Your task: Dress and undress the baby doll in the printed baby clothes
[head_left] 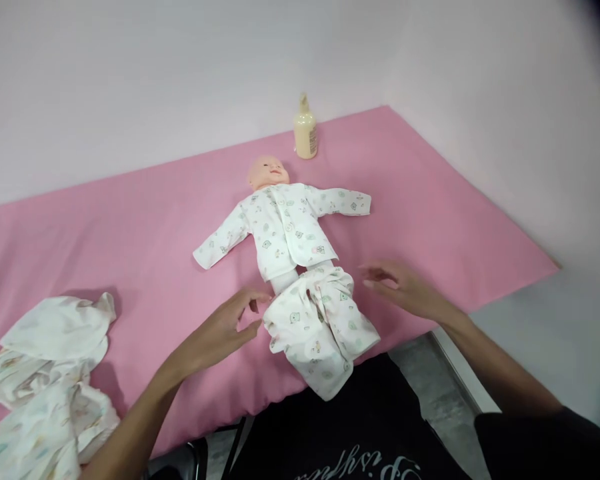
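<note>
A baby doll [269, 171] lies on its back, wearing a white printed jacket [293, 230] with its sleeves spread out to both sides. Matching baby trousers [325, 323] are bunched around the doll's lower legs, and their cuffs hang over the table's front edge. My left hand [225, 330] is just left of the trousers, thumb and fingers apart, fingertips close to the cloth; whether they touch I cannot tell. To the right of the waistband my right hand [400, 287] hovers with fingers apart, holding nothing. The doll's feet are hidden by the trousers.
A pink cloth [155, 227] covers the table, which meets white walls at the back and right. Behind the doll's head stands a cream pump bottle [306, 133]. Crumpled white printed clothes [50, 380] lie at the left. A black chair [180, 460] shows below the front edge.
</note>
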{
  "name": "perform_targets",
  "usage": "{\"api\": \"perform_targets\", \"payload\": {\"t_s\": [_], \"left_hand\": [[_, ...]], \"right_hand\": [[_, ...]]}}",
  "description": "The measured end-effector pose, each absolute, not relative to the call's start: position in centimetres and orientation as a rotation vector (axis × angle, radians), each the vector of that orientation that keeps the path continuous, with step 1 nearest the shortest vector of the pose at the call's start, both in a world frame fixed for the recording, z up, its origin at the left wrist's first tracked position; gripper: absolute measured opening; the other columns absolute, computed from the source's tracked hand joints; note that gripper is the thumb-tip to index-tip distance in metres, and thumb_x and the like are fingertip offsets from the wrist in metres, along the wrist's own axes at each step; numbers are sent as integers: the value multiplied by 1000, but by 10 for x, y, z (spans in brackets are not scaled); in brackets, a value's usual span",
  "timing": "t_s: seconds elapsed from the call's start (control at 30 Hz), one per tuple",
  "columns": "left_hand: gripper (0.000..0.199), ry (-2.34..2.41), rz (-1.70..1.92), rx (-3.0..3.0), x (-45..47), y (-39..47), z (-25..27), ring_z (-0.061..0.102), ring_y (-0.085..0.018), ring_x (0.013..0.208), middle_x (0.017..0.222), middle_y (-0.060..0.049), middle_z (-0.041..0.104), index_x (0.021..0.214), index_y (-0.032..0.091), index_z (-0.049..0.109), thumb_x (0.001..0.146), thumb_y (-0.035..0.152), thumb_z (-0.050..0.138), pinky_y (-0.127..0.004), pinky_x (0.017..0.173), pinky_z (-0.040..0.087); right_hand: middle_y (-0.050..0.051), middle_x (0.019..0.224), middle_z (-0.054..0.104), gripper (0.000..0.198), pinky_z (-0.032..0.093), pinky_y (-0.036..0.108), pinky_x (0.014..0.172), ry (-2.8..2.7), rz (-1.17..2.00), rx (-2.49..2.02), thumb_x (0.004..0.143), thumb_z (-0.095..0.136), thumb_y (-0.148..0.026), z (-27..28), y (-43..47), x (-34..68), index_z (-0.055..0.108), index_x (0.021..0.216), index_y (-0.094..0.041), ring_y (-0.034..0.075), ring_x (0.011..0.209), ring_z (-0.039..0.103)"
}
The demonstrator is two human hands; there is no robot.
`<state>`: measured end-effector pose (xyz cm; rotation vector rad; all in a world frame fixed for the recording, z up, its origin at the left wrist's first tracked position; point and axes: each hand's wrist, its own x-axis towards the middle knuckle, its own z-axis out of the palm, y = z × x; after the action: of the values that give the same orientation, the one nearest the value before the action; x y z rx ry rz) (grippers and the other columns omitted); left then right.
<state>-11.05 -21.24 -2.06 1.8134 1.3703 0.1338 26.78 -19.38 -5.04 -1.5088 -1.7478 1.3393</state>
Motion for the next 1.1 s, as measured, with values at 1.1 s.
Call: {"api": "perform_targets", "payload": {"t_s": [1.1], "left_hand": [[31, 1653, 854, 1320, -81, -210, -85, 65, -21, 92, 113, -6, 68, 117, 22, 58, 93, 40, 51, -33, 79, 52]], "right_hand": [[2, 105, 73, 28, 52, 37, 82, -1998, 1313, -1247, 96, 49, -36, -86, -120, 223, 71, 110, -25, 22, 89, 67]]}}
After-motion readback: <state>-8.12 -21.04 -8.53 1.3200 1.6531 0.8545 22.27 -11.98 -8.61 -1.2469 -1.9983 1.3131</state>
